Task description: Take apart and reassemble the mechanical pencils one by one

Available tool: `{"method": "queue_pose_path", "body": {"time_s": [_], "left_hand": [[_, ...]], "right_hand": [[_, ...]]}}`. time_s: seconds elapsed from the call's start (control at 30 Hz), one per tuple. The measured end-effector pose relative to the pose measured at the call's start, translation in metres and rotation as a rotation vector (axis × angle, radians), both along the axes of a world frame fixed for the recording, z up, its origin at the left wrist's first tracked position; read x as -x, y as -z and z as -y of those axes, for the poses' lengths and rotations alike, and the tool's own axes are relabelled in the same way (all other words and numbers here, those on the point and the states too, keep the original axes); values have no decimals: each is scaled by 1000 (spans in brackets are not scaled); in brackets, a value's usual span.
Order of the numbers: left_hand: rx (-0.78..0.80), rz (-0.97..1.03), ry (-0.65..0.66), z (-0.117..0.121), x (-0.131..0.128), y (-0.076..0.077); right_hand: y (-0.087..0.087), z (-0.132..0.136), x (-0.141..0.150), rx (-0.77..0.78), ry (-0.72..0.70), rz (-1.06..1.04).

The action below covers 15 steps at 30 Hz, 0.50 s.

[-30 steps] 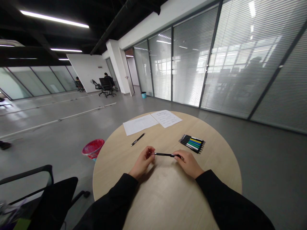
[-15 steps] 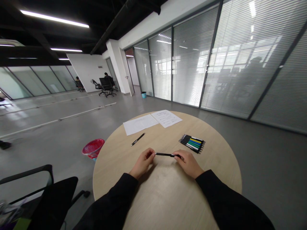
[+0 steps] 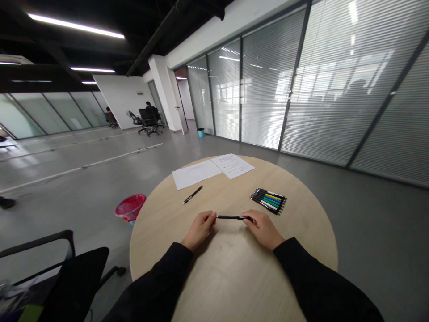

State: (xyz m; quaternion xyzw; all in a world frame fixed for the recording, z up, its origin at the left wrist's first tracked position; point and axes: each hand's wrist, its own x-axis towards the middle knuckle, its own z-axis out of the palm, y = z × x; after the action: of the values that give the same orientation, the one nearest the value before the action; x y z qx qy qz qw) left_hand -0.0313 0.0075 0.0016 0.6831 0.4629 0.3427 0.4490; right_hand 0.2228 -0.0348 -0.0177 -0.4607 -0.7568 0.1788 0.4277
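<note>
Both hands are closed on 1 black pen (image 3: 229, 217) near the middle of the table (image 3: 234, 277): the left hand (image 3: 201, 229) pinches its 9 o'clock end between thumb and fingers, and the right hand (image 3: 264, 229) grips its 3 o'clock end. The pen is slim and straight, nearly level from 9 to 3, with a dark barrel, a pale bit at the left fingertips and a thin light streak just beside the right thumb.

Taking that pen as the clock's centre, a loose pen (image 3: 193, 195), black with silvery parts, lies slanted at 10 o'clock. At 2 o'clock, a row of pens (image 3: 268, 201) lies side by side, black with white, yellow, blue and green sections. A printed sheet (image 3: 233, 166) lies at 12 and a paler sheet (image 3: 196, 174) at 11, their edges meeting. A red bin (image 3: 130, 206) stands on the floor at 9.

The right fingers cover much of the pen's 3 o'clock end; the left fingertips hide the very tip at 9. Whether the barrel touches the tabletop is hard to tell. The row is too tight to count surely, and the print is too small to read. At 8, a black chair (image 3: 77, 268) is cut off by the frame, with blurred items on it.
</note>
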Motion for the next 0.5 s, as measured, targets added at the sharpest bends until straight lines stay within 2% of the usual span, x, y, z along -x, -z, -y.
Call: {"method": "queue_pose_path", "body": {"time_s": [0.17, 0.33, 0.4, 0.5], "left_hand": [[-34, 104, 51, -2, 3, 4], [18, 222, 52, -3, 3, 6], [3, 177, 19, -3, 3, 4], [-63, 1, 2, -3, 2, 1]], "right_hand": [[1, 0, 0, 0, 3, -8], [0, 0, 1, 6, 10, -7], [0, 1, 1, 9, 11, -6], [-1, 1, 1, 11, 3, -6]]}}
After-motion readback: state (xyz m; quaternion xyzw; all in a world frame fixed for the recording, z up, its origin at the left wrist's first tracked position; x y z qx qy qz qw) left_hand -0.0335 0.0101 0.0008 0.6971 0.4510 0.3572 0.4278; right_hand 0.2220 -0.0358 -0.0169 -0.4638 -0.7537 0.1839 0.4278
